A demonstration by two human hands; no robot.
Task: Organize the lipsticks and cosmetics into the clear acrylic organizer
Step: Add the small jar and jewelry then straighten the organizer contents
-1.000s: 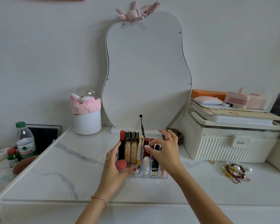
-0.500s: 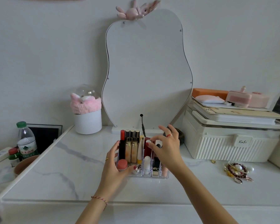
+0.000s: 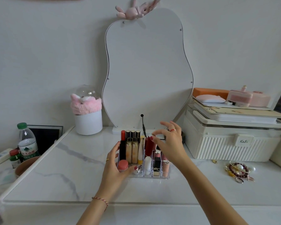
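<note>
The clear acrylic organizer (image 3: pixel 165 177) stands mid-table, filled with several upright lipsticks and tubes. My left hand (image 3: pixel 114 169) grips its left side, thumb on the front by a coral-capped jar (image 3: pixel 123 164). My right hand (image 3: pixel 170 143) hovers over the right half. Its thumb and forefinger pinch the top of a dark red lipstick (image 3: pixel 148 147) that stands in a middle slot, and the other fingers are spread. A white tube (image 3: pixel 147 164) and a black-and-gold lipstick (image 3: pixel 157 166) sit in the front row.
A pear-shaped mirror (image 3: pixel 146 70) leans on the wall behind. A white ribbed storage box (image 3: pixel 230 143) with stacked items stands at right, with bracelets (image 3: pixel 238 171) in front. A white pot with a pink headband (image 3: pixel 87 117) is at back left, a water bottle (image 3: pixel 27 143) at far left.
My right hand has lifted slightly up and to the right, its fingertips still at the top of the dark red lipstick. My left hand stays on the organizer.
</note>
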